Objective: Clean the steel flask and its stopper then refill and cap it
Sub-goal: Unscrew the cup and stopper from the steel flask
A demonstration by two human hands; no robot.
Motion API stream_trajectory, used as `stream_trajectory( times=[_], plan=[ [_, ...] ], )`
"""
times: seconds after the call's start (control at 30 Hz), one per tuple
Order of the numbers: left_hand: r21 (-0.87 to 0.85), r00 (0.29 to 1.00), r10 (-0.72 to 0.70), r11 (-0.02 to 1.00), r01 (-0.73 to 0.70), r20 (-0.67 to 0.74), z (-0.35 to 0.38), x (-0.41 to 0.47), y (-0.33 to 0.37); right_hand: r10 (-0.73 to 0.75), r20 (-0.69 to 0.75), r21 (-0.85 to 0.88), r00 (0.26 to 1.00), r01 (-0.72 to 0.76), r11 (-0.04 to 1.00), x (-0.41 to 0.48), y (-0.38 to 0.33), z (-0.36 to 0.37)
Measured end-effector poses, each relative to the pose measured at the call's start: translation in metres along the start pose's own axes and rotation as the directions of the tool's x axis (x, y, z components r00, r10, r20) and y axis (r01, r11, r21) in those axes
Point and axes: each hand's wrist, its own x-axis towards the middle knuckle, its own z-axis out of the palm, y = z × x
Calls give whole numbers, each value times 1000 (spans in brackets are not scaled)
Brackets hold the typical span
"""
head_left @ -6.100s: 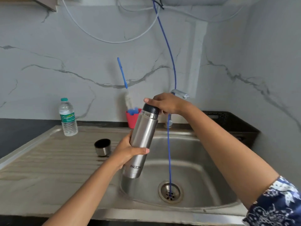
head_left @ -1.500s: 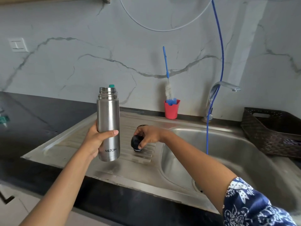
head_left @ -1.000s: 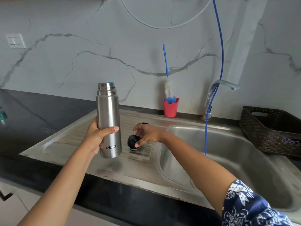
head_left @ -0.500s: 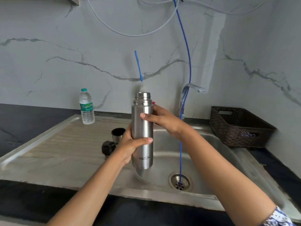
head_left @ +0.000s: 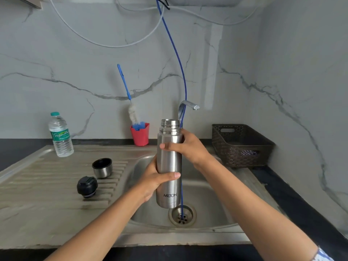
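Note:
The steel flask point(head_left: 169, 187) is upright above the sink basin point(head_left: 205, 200), its threaded mouth uncovered. My left hand point(head_left: 156, 178) wraps its middle and my right hand point(head_left: 188, 147) grips it just below the neck. The black stopper point(head_left: 87, 187) lies on the ribbed drainboard point(head_left: 47, 187) to the left. Just behind it stands the steel cup lid point(head_left: 102, 167), mouth up.
A tap point(head_left: 185, 108) rises behind the flask and a blue tube point(head_left: 178, 59) hangs down into the drain point(head_left: 182, 215). A red cup point(head_left: 140, 134) holds a bottle brush point(head_left: 130, 104). A plastic water bottle point(head_left: 60, 135) stands at the back left, a dark basket point(head_left: 242, 146) on the right.
The stopper was unscrewed and set down on the drainboard by my right hand. That hand then came back onto the flask, and the flask moved from over the drainboard to above the basin.

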Motion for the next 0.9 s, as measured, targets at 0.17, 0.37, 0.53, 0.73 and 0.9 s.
stream_trajectory(
  times=[0.17,0.37,0.53,0.73,0.9],
  plan=[
    [315,992,-67,949,30,108,-15,1,2,-15,-123,20,992,17,1000,-4,8,-7],
    [822,958,-193,495,281,-211,-75,-7,-20,-28,-199,-83,980,11,997,1,26,-19],
    [948,917,-282,62,311,-282,-86,-5,-39,-24,-178,-257,984,-23,966,-7,58,-15],
    [955,926,-265,50,292,-269,-88,-4,-46,-18,-72,-554,997,-25,832,-7,87,-10],
    [953,924,-283,84,290,-256,-92,-4,-45,39,18,-782,999,-10,623,-7,105,-7]
  ],
)
